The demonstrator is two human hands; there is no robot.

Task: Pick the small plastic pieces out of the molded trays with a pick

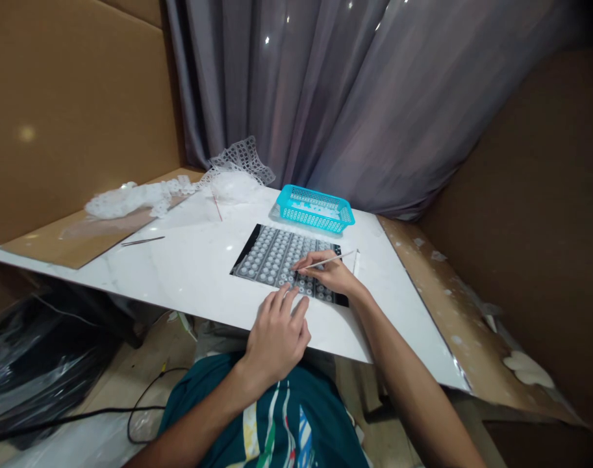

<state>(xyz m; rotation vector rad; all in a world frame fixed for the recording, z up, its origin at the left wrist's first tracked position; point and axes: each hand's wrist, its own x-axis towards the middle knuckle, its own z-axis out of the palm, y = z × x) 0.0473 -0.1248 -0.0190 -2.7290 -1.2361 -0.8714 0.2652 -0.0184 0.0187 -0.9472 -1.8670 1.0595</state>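
Observation:
A dark sheet lies on the table under rows of small round whitish pieces; they look domed on the left and flatter, ring-like at the near right. My right hand pinches a thin pale stick, its lower end down among the pieces. Whether that tip touches one is too small to make out. Flat at the sheet's near edge rests my left hand, fingers somewhat spread, fingertips touching the edge and nothing held.
Behind the sheet stands a turquoise basket holding white bits. Tweezers lie at the left on the white table. White perforated scrap and crumpled plastic sit farther back. Cardboard walls and a grey curtain enclose the table.

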